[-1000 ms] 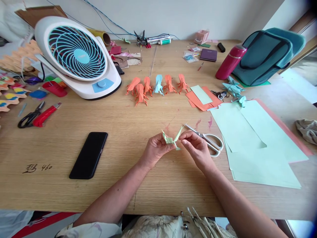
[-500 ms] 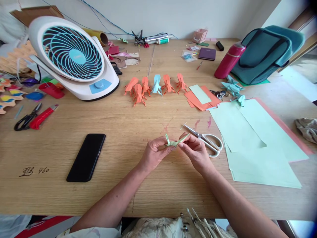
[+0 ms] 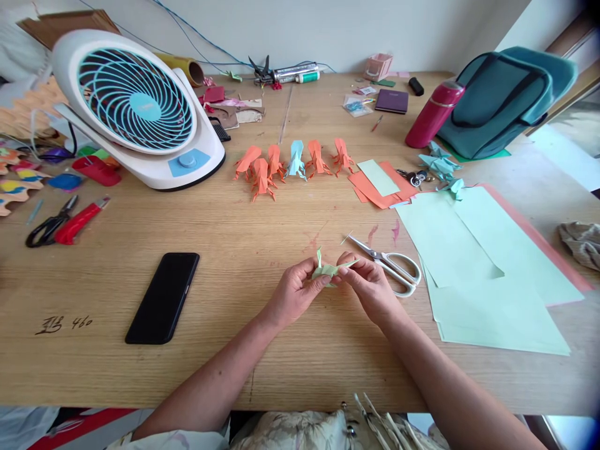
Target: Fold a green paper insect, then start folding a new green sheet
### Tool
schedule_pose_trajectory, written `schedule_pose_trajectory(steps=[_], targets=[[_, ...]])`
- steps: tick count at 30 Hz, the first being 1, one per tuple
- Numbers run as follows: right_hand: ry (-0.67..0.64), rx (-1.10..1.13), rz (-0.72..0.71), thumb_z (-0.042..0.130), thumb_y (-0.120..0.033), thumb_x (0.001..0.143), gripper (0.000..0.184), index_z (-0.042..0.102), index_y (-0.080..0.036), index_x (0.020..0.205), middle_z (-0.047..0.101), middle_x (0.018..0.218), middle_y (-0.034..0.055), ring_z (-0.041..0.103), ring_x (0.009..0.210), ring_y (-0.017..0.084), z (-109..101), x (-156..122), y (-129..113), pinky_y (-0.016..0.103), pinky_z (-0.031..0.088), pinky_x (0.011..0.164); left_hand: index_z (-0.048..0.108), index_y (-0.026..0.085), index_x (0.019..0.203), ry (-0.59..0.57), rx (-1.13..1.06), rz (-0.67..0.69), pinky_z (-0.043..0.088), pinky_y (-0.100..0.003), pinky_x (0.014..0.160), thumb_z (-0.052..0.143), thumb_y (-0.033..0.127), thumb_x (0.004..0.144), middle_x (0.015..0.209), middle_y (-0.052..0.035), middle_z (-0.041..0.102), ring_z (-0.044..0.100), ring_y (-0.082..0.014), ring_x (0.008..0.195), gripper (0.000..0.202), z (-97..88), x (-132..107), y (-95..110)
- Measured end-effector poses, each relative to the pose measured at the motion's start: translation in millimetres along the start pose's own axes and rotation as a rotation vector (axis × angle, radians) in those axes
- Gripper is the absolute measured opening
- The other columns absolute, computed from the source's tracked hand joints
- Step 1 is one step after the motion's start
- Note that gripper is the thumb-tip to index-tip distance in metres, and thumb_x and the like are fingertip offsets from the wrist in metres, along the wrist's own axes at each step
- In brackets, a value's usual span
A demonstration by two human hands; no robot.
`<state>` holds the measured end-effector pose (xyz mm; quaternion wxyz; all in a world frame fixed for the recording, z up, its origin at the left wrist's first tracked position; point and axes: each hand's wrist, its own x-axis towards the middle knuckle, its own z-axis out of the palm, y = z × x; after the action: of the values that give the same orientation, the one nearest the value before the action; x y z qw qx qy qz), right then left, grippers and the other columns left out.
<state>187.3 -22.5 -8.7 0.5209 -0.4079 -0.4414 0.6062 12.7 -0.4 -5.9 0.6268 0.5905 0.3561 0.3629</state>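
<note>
Left hand (image 3: 299, 284) has thumb and curled fingers drawn together, pinching the left part of a small pale-green folded-paper piece (image 3: 325, 270). Right hand (image 3: 368, 281) also pinched tight, thumb and fingertips on the piece's right part; lower fingers curled in, exact finger contact partly hidden. Piece sits between the two hands, over the near middle of the light-brown wood-grain table (image 3: 225, 275); one narrow point stands up by the left fingers, another thin point pokes out to the right past the right fingertips (final shape too small to read).

White-handled metal scissors (image 3: 403, 265) lie just beyond and beside the right hand, blades toward far left. Large pale-green paper sheets (image 3: 497, 312) overlap further right. Black rectangular smartphone (image 3: 162, 298) lies flat, well left of the left hand. Beyond the hands, five orange folded-paper figures with thin legs (image 3: 261, 175) stand in a loose row with one light-blue folded-paper figure (image 3: 296, 157) among them. Right of these, flat orange paper pieces (image 3: 389, 195) with a pale-green paper rectangle (image 3: 377, 178) on top. White fan with blue grille (image 3: 145, 107) at far left, magenta metal bottle (image 3: 434, 117) leaning by a teal fabric bag (image 3: 497, 106) at far right
</note>
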Motion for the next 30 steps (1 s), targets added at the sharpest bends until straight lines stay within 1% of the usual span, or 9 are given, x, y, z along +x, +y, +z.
schedule_pose_trajectory(steps=[5, 9, 15, 20, 21, 23, 26, 28, 30], targets=[[0.038, 0.01, 0.064, 0.072, -0.045, 0.085, 0.026, 0.064, -0.022, 0.074, 0.055, 0.072, -0.0004, 0.049, 0.071, 0.016, -2.6, -0.8, 2.0, 0.029, 0.041, 0.068, 0.064, 0.016, 0.082, 0.019, 0.065, -0.01, 0.042, -0.023, 0.069, 0.061, 0.045, 0.093, 0.075, 0.0002, 0.059, 0.053, -0.0117, 0.072, 0.031, -0.4, -0.5, 2.0], [0.08, 0.0, 0.034, 0.073, -0.045, 0.084, 0.028, 0.062, -0.022, 0.074, 0.051, 0.071, -0.0011, 0.044, 0.068, 0.015, -2.7, -1.1, 4.1, 0.028, 0.038, 0.065, 0.061, 0.018, 0.099, 0.108, -0.053, -0.052, 0.044, -0.023, 0.069, 0.072, 0.044, 0.085, 0.078, 0.0005, 0.064, 0.057, -0.0123, 0.072, 0.032, 1.4, -0.3, 4.9], [0.086, -0.033, -0.053, 0.074, -0.049, 0.083, 0.032, 0.062, -0.022, 0.071, 0.051, 0.07, -0.0007, 0.043, 0.067, 0.015, 1.8, 0.1, -0.3, 0.029, 0.037, 0.064, 0.065, 0.017, 0.086, 0.14, 0.04, -0.026, 0.048, -0.028, 0.078, 0.076, 0.041, 0.082, 0.084, -0.0037, 0.071, 0.063, -0.0159, 0.078, 0.027, -2.5, 0.8, 1.1], [0.064, -0.096, -0.094, 0.073, -0.049, 0.084, 0.032, 0.062, -0.021, 0.071, 0.054, 0.07, -0.0001, 0.046, 0.068, 0.015, 1.2, 1.5, -5.8, 0.029, 0.04, 0.065, 0.073, 0.019, 0.079, 0.16, 0.229, 0.094, 0.046, -0.034, 0.094, 0.08, 0.037, 0.078, 0.095, -0.0056, 0.074, 0.064, -0.022, 0.099, 0.019, -9.6, 3.6, 2.8], [0.061, -0.111, -0.097, 0.073, -0.049, 0.085, 0.032, 0.062, -0.022, 0.072, 0.054, 0.071, 0.0001, 0.047, 0.068, 0.016, 0.5, 1.7, -6.3, 0.03, 0.041, 0.066, 0.074, 0.019, 0.079, 0.147, 0.212, 0.091, 0.047, -0.033, 0.09, 0.08, 0.037, 0.078, 0.096, -0.0059, 0.075, 0.065, -0.0216, 0.098, 0.019, -10.6, 4.0, 4.1], [0.054, -0.127, -0.107, 0.072, -0.049, 0.085, 0.031, 0.062, -0.022, 0.072, 0.055, 0.072, 0.0005, 0.049, 0.07, 0.016, -0.9, 1.9, -6.7, 0.03, 0.043, 0.068, 0.074, 0.018, 0.081, 0.094, 0.125, 0.015, 0.05, -0.029, 0.073, 0.079, 0.039, 0.078, 0.093, -0.0058, 0.075, 0.066, -0.0177, 0.08, 0.022, -11.8, 4.0, 7.0], [0.037, -0.125, -0.132, 0.071, -0.047, 0.087, 0.029, 0.064, -0.022, 0.075, 0.057, 0.074, 0.0005, 0.052, 0.073, 0.016, -2.4, 1.9, -6.6, 0.031, 0.045, 0.073, 0.071, 0.016, 0.088, 0.02, -0.041, -0.148, 0.044, -0.022, 0.05, 0.076, 0.042, 0.081, 0.098, -0.0065, 0.076, 0.064, -0.0108, 0.056, 0.027, -10.8, 2.5, 10.1], [0.026, -0.128, -0.146, 0.07, -0.044, 0.088, 0.026, 0.064, -0.022, 0.076, 0.056, 0.075, 0.0002, 0.052, 0.074, 0.016, -2.8, 1.8, -6.6, 0.03, 0.045, 0.073, 0.067, 0.016, 0.091, 0.008, -0.164, -0.214, 0.046, -0.021, 0.048, 0.076, 0.042, 0.081, 0.101, -0.0074, 0.076, 0.067, -0.011, 0.055, 0.03, -8.9, 1.2, 10.5], [0.024, -0.136, -0.153, 0.07, -0.042, 0.089, 0.025, 0.064, -0.022, 0.075, 0.055, 0.074, -0.0001, 0.051, 0.072, 0.015, -3.1, 1.7, -6.9, 0.029, 0.044, 0.071, 0.064, 0.015, 0.091, -0.003, -0.286, -0.241, 0.054, -0.023, 0.057, 0.077, 0.041, 0.081, 0.095, -0.0061, 0.076, 0.072, -0.0139, 0.062, 0.031, -6.8, 0.6, 9.9]])
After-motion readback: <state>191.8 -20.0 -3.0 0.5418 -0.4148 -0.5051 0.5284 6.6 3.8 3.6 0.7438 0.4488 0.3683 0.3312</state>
